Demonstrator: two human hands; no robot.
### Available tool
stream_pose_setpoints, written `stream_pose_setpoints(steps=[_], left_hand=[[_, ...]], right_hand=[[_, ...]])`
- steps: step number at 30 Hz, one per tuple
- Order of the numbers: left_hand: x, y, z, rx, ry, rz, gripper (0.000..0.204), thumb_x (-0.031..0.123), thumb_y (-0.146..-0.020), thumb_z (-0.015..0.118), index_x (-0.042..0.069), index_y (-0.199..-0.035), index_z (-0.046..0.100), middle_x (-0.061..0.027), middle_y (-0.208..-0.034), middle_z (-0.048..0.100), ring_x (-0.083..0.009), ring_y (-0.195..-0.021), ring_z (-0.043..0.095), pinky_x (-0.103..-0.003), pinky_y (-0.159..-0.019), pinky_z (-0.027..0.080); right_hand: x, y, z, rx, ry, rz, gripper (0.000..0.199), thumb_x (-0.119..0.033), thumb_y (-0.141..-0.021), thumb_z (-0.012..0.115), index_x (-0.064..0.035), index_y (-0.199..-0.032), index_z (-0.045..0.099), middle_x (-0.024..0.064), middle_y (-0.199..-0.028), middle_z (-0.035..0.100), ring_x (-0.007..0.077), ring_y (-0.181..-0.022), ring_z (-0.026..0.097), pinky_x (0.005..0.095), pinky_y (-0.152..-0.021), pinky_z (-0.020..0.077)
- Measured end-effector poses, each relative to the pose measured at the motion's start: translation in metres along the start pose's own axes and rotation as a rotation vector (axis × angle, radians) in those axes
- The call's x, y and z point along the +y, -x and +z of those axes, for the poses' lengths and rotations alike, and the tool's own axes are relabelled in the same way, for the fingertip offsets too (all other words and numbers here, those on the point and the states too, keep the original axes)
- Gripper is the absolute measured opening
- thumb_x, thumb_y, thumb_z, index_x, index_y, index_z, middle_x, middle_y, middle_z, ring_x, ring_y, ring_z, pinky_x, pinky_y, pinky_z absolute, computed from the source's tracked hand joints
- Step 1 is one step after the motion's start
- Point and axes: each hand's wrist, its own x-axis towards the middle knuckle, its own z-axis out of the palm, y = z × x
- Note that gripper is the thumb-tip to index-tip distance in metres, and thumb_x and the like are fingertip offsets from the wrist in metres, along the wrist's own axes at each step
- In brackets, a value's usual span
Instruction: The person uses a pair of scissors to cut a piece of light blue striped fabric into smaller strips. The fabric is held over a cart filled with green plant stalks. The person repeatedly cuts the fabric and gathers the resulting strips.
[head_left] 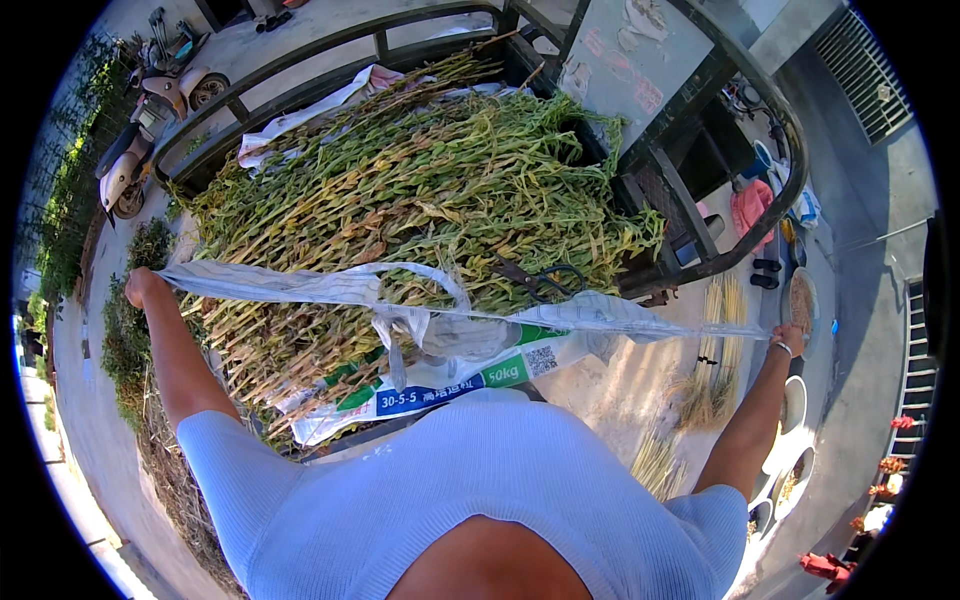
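Note:
A thin, pale striped cloth (320, 285) with a loop of strap, apron-like, is stretched wide in front of my chest. At the far left my left hand (145, 286) is closed round one end of it. My right hand (789, 338) grips the other end, drawn out thin, at the far right. Behind the cloth, cut green and yellowing plant stalks (420, 190) lie heaped in a cart. Dark-handled scissors (540, 280) rest on the stalks, just beyond the cloth. A white printed sack (440, 400) hangs over the cart's near edge, partly hidden by the cloth.
Dark metal rails (310, 62) frame the cart, with an upright panel (640, 70) at the far right. Bundles of dry stalks (712, 350) are on the right. White buckets (789, 410) stand by my right arm. Scooters (125, 175) are parked at the far left.

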Motion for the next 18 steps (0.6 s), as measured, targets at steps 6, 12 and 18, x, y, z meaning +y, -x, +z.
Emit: stream_pose_setpoints(steps=[6,12,18], left_hand=[[-0.088,-0.016,-0.090,-0.024,-0.254,-0.135,0.017,0.017,-0.077,0.064,0.009,-0.092,0.068,-0.0100,-0.102,0.065,-0.0267,-0.093,0.063,-0.040,-0.070,0.052],[-0.215,-0.095,-0.139,-0.392,-0.145,-0.432,0.031,0.027,-0.085,0.053,0.011,-0.110,0.063,-0.0062,-0.114,0.060,-0.0256,-0.101,0.059,-0.044,-0.087,0.045],[-0.047,-0.030,-0.088,0.160,-0.107,-0.263,0.027,0.020,-0.082,0.060,0.003,-0.102,0.059,-0.0093,-0.102,0.064,-0.0180,-0.095,0.060,-0.033,-0.078,0.049]], right_hand=[[0.004,0.031,0.050,0.139,1.235,-0.300,0.018,-0.016,-0.071,0.062,-0.0004,-0.079,0.061,0.0094,-0.067,0.058,0.0215,-0.055,0.058,0.0295,-0.040,0.0446],[-0.040,-0.006,0.065,0.414,1.235,-0.077,0.027,-0.028,-0.075,0.062,-0.0086,-0.092,0.066,0.0142,-0.091,0.067,0.0281,-0.084,0.066,0.0409,-0.069,0.0525],[-0.118,-0.015,0.043,0.150,0.706,-0.628,0.021,-0.021,-0.074,0.062,-0.0008,-0.078,0.058,0.0119,-0.066,0.057,0.0222,-0.055,0.059,0.0312,-0.043,0.0444]])
